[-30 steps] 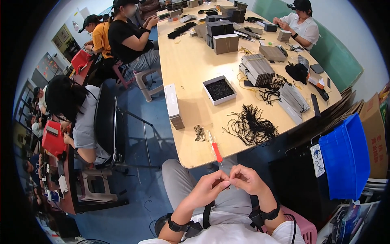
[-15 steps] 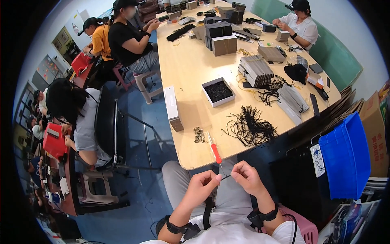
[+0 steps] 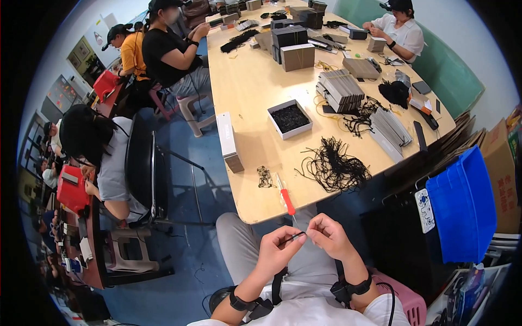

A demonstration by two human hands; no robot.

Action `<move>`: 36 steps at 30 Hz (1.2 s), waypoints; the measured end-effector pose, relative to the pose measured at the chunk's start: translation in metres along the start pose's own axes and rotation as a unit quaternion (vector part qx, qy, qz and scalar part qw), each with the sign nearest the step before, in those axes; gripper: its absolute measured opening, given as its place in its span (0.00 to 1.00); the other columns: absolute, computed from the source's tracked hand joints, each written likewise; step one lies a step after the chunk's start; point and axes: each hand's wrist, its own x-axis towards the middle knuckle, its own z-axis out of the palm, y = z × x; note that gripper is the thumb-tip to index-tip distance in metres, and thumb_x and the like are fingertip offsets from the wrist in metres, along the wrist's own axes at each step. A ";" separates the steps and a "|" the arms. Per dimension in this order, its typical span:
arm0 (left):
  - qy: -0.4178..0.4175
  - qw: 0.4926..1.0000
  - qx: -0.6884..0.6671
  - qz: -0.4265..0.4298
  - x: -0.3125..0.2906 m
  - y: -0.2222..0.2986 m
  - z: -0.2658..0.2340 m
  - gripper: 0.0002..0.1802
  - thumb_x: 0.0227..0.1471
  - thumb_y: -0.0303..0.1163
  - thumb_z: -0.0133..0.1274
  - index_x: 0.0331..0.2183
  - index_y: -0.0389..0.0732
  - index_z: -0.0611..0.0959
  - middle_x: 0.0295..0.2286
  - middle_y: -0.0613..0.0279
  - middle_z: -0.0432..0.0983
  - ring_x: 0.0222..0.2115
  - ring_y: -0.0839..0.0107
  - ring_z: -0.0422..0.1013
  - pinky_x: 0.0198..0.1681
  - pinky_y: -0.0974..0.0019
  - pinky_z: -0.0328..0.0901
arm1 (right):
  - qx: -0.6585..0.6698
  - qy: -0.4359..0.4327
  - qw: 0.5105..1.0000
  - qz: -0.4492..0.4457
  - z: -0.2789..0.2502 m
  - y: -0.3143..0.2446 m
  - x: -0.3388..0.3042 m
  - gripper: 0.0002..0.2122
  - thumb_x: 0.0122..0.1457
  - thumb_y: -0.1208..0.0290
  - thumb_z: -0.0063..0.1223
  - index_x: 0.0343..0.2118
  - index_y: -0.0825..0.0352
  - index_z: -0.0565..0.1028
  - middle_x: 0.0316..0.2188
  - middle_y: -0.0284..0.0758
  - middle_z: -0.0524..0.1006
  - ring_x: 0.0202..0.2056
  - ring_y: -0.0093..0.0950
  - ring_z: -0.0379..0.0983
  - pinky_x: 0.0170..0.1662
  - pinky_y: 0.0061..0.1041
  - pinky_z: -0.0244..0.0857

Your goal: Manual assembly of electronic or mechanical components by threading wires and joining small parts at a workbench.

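Note:
Above my lap, just off the near table edge, both hands meet at the fingertips. A short black cord (image 3: 297,236) runs from the pinched fingers of my left hand (image 3: 277,250) toward my right hand (image 3: 330,238). The right thumb and forefinger are closed at the cord's end; how much they hold is hidden. A red-handled tool (image 3: 288,203) with a thin metal shaft lies at the table edge, its shaft pointing at my hands. Beyond it are a loose heap of black cords (image 3: 338,167) and a small bunch of short dark cords (image 3: 265,177).
On the table (image 3: 247,98) stand a white box of black bits (image 3: 290,119), a stack of cards (image 3: 229,142), banded grey card bundles (image 3: 341,91) and fanned grey cards (image 3: 390,133). A blue bin (image 3: 462,204) stands at right. People work across the table and at left.
My hands have drawn closer together, fingertips nearly touching. The cord now lies along my left fingers and tilts up toward the right hand. The table view has shifted slightly.

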 end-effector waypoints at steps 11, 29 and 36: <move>-0.174 0.924 -0.322 -0.107 0.003 -0.006 -0.012 0.07 0.53 0.28 0.54 0.34 0.37 0.76 0.24 0.74 0.68 0.15 0.90 0.50 0.17 0.81 0.44 | 0.044 -0.059 0.997 -0.025 0.012 0.000 -0.004 0.04 0.62 0.74 0.47 0.36 0.65 0.65 0.24 0.29 0.69 0.26 0.16 0.65 0.28 0.17 0.59; -0.006 0.995 -0.067 0.075 -0.004 0.005 -0.005 0.06 0.52 0.22 0.55 0.34 0.32 0.78 0.29 0.63 0.77 0.27 0.83 0.71 0.28 0.84 0.62 | -0.097 0.105 0.979 -0.148 0.039 -0.008 -0.014 0.07 0.55 0.81 0.53 0.37 0.72 0.76 0.24 0.38 0.78 0.22 0.22 0.75 0.23 0.18 0.67; 0.070 0.985 0.019 0.154 -0.005 -0.001 0.008 0.05 0.53 0.22 0.54 0.34 0.31 0.78 0.27 0.67 0.77 0.22 0.91 0.63 0.20 0.85 0.53 | -0.203 0.180 0.941 -0.205 0.045 -0.001 -0.010 0.04 0.56 0.81 0.53 0.35 0.71 0.74 0.22 0.37 0.78 0.21 0.23 0.76 0.23 0.19 0.67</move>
